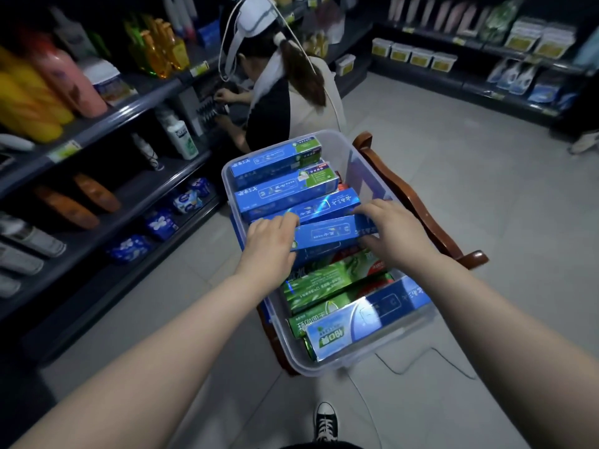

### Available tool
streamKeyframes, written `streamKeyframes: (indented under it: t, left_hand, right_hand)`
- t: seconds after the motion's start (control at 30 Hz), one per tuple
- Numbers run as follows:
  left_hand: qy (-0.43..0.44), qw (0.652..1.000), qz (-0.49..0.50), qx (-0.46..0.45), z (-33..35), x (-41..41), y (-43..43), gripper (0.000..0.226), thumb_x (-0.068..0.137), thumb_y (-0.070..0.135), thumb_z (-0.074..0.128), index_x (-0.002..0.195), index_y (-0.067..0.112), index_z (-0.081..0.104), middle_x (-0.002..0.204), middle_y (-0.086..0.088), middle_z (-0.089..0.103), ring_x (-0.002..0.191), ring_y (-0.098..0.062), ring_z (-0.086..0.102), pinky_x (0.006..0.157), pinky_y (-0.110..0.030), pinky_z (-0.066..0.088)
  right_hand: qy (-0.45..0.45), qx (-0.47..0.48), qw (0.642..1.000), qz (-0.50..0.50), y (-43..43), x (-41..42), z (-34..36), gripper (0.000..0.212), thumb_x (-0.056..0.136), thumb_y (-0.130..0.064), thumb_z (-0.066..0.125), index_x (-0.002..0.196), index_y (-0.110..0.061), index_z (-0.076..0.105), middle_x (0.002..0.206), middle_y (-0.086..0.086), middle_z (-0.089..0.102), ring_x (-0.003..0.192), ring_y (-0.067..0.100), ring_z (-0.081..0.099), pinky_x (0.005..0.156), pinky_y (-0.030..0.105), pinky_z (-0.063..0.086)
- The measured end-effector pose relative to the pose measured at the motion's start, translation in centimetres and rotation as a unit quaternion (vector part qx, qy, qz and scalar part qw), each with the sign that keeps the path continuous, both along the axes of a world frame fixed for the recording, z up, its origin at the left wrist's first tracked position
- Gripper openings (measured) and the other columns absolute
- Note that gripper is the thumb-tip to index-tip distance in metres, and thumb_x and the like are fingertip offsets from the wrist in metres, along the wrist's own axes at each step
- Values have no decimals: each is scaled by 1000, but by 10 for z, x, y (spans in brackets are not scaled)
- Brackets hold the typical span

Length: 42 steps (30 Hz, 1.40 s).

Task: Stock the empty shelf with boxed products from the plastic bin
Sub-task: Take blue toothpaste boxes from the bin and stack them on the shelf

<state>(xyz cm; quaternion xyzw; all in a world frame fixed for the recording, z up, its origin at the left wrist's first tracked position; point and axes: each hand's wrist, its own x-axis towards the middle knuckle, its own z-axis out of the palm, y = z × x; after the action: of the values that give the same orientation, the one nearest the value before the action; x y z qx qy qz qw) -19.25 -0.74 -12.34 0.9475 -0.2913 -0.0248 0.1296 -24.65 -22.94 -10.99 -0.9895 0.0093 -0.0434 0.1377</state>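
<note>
A clear plastic bin (366,163) stands on a wooden chair in the aisle, filled with long blue and green toothpaste boxes. Both my hands are on one blue box (330,236) near the bin's middle. My left hand (270,241) grips its left end, fingers curled over the top edge. My right hand (393,228) grips its right end, fingers over the far edge and thumb on the near side. More blue boxes (282,189) lie behind it, green boxes (319,283) in front. A dark shelf (136,192) on the left holds a few bottles with bare space.
Another person (291,102) crouches at the left shelving just beyond the bin, hands on a low shelf. The wooden chair (421,209) sticks out to the bin's right. Shelves (486,69) of packaged goods line the far right. Grey tiled floor lies between. My shoe (325,421) shows below.
</note>
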Motion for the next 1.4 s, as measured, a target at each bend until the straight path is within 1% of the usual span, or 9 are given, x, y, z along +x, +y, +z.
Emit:
streamKeyframes:
  t: [0.1, 0.2, 0.3, 0.4, 0.6, 0.77, 1.03, 1.23, 1.4]
  left_hand:
    - [69, 998, -12, -1, 14, 5, 7, 61, 76, 50, 70, 122, 22, 41, 123, 0, 54, 119, -24, 46, 113, -45, 19]
    - [227, 974, -4, -22, 37, 10, 15, 89, 72, 58, 70, 143, 25, 27, 138, -2, 47, 127, -23, 45, 106, -36, 34]
    - [233, 971, -20, -55, 52, 11, 17, 54, 75, 49, 72, 118, 21, 54, 112, 5, 60, 100, -17, 57, 81, -28, 43]
    - [226, 972, -8, -61, 59, 10, 21, 40, 78, 45, 70, 104, 23, 49, 94, 5, 57, 76, -15, 54, 67, -30, 42]
    - [251, 949, 117, -149, 60, 7, 37, 48, 79, 39, 72, 114, 21, 44, 104, 4, 59, 82, -13, 57, 67, -28, 45]
    - [314, 860, 230, -331, 56, 0, 46, 33, 84, 40, 67, 103, 14, 62, 89, 1, 69, 68, -8, 62, 56, -16, 50]
    - [404, 757, 275, -434, 49, -14, 54, 55, 86, 54, 52, 107, 4, 62, 88, -13, 70, 71, -20, 64, 59, -26, 54]
    - [412, 709, 297, -489, 50, -20, 59, 47, 92, 52, 43, 99, 9, 59, 59, 3, 66, 47, -8, 60, 48, -20, 51]
    - [414, 630, 311, -579, 54, -21, 81, 38, 97, 42, 41, 96, 11, 63, 69, -1, 71, 54, -11, 65, 50, -24, 54]
  right_hand:
    - [-87, 44, 995, 35, -8, -7, 2, 46, 73, -3, 71, 115, -19, 59, 122, -1, 57, 108, 23, 54, 81, 38, 52]
    - [-151, 71, 983, 70, -13, -13, 1, 48, 67, 6, 75, 109, -12, 61, 125, 6, 57, 112, 26, 56, 86, 30, 46]
    - [-152, 99, 982, 46, -8, -15, 3, 47, 70, 5, 76, 112, -8, 60, 133, 11, 51, 118, 29, 53, 91, 28, 43]
    - [-135, 149, 979, 31, -1, -15, 2, 45, 74, 2, 74, 115, -8, 58, 140, 10, 44, 125, 26, 46, 95, 28, 40]
    - [-75, 167, 983, -25, 9, 7, -2, 62, 81, -17, 72, 135, -20, 43, 136, -2, 48, 123, 15, 46, 97, 35, 42]
    - [119, -65, 986, 99, 25, 29, -22, 66, 81, -43, 68, 139, -24, 42, 137, 0, 51, 124, 24, 43, 100, 37, 36]
    - [113, -208, 961, 145, 38, 43, -32, 53, 85, -34, 61, 136, -24, 46, 130, -1, 53, 118, 25, 47, 96, 38, 33]
    - [34, -192, 955, 225, 25, 43, -20, 47, 78, -39, 59, 119, -18, 59, 109, 0, 65, 103, 24, 58, 90, 35, 34]
    - [57, -4, 984, 170, 18, 41, 38, 39, 79, -37, 62, 113, -19, 64, 103, -4, 67, 94, 18, 61, 85, 34, 47]
